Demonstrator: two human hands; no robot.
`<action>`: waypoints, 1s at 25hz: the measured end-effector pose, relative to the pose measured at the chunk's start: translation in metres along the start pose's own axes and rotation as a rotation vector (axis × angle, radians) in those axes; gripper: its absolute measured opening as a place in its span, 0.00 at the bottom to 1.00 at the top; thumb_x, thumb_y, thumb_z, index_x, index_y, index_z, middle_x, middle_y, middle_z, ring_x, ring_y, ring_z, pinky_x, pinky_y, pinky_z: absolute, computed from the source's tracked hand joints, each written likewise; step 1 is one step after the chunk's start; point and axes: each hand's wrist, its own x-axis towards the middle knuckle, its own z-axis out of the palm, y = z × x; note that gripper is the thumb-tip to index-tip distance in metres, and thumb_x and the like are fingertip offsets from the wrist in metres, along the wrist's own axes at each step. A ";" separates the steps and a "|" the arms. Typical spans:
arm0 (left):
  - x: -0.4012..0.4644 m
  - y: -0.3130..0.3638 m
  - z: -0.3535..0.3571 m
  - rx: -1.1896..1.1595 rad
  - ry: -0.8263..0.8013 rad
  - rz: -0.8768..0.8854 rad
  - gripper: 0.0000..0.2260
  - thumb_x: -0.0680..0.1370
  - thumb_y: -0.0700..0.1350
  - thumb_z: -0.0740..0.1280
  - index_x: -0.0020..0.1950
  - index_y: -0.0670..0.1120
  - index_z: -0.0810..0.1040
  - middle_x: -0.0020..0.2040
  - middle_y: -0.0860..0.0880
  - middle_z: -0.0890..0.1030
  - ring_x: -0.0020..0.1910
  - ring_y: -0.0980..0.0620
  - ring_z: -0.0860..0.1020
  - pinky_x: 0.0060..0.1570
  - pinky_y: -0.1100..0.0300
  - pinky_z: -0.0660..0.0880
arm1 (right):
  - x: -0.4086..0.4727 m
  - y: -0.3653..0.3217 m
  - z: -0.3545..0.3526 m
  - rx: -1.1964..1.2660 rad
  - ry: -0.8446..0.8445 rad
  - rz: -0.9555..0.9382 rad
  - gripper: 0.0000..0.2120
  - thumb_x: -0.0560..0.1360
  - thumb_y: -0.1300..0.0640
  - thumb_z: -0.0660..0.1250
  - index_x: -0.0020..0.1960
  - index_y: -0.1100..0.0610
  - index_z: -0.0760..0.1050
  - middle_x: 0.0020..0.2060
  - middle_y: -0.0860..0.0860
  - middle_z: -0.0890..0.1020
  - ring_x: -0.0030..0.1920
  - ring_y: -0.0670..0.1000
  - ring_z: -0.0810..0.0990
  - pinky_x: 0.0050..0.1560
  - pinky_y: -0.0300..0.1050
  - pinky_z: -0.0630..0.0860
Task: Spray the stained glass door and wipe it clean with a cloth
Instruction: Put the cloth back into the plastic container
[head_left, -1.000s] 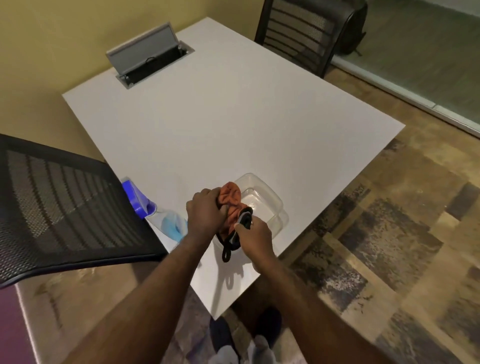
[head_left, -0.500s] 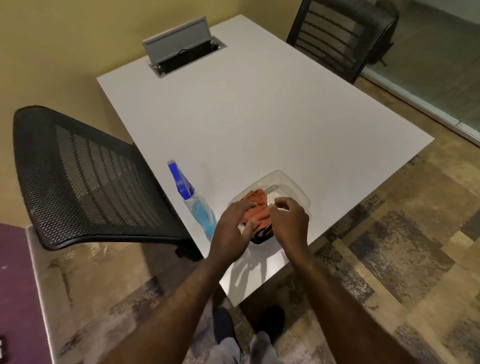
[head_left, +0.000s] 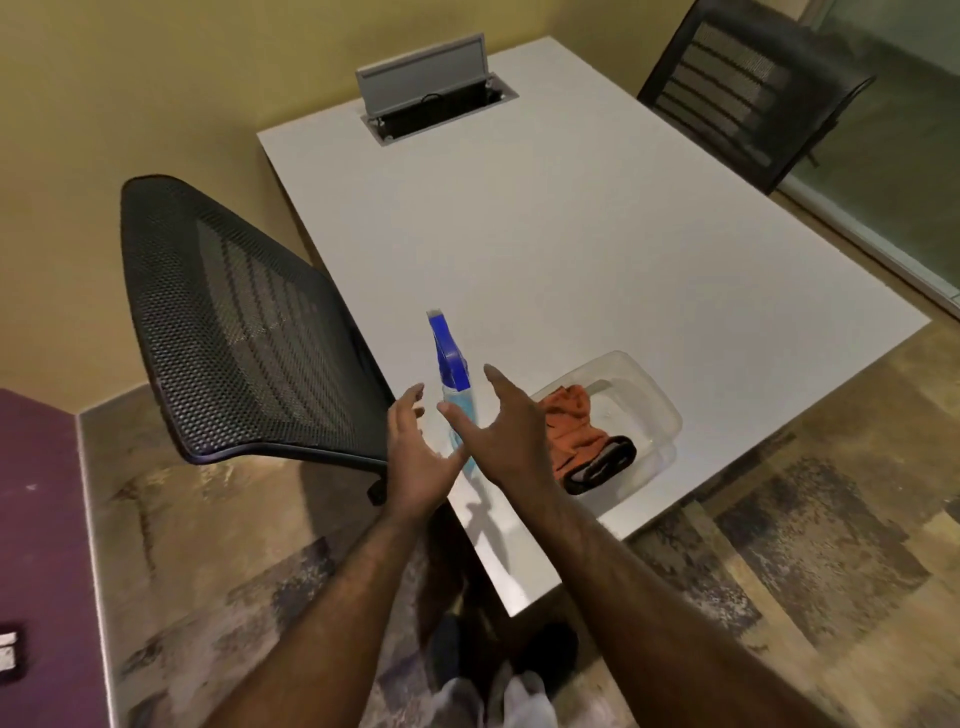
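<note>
On the far left we see only a purple surface (head_left: 31, 519) cut off by the frame, and we cannot tell what it is. Next to it stands a black mesh chair (head_left: 234, 332), pushed near the white table (head_left: 571, 234).

Our left hand (head_left: 415, 457) is spread wide and holds nothing; it hovers just beside the spray bottle (head_left: 454, 384). The bottle stands upright near the table's near edge, with a blue trigger head and pale blue liquid. Our right hand (head_left: 509, 426) is also open wide and empty, on the other side of the bottle, and it hides the lower part of it. We cannot tell if any finger already touches the bottle.

Further right, the orange cloth (head_left: 569, 426) lies crumpled inside a clear plastic container (head_left: 654, 410), together with a dark item (head_left: 602, 467) that is hard to make out.

At the far right edge, behind the second chair (head_left: 743, 98), we see the glass door (head_left: 883, 171), well apart from us and cut off; no stains can be read on it.

In our judgement the task is at its beginning: nothing is sprayed or wiped yet, and both bottle and cloth are not yet picked up.
</note>
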 end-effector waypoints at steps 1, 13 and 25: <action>0.007 0.000 0.001 -0.015 -0.045 0.004 0.39 0.70 0.43 0.79 0.76 0.50 0.63 0.73 0.53 0.68 0.67 0.57 0.70 0.61 0.64 0.71 | 0.002 -0.004 0.005 -0.013 0.023 -0.012 0.37 0.70 0.38 0.71 0.73 0.54 0.67 0.68 0.51 0.76 0.64 0.51 0.77 0.54 0.35 0.69; 0.022 0.007 0.003 -0.166 -0.090 -0.032 0.18 0.78 0.37 0.70 0.66 0.50 0.76 0.62 0.49 0.80 0.53 0.67 0.78 0.44 0.81 0.71 | 0.009 -0.023 0.018 0.031 0.046 -0.036 0.24 0.77 0.50 0.69 0.69 0.56 0.70 0.61 0.53 0.81 0.59 0.51 0.80 0.57 0.42 0.77; 0.016 0.128 0.051 -0.084 -0.046 0.382 0.30 0.68 0.41 0.81 0.68 0.48 0.76 0.60 0.53 0.79 0.60 0.47 0.78 0.60 0.40 0.76 | 0.017 -0.046 -0.124 0.088 0.310 -0.153 0.19 0.73 0.48 0.72 0.60 0.55 0.76 0.48 0.46 0.82 0.45 0.44 0.78 0.43 0.25 0.68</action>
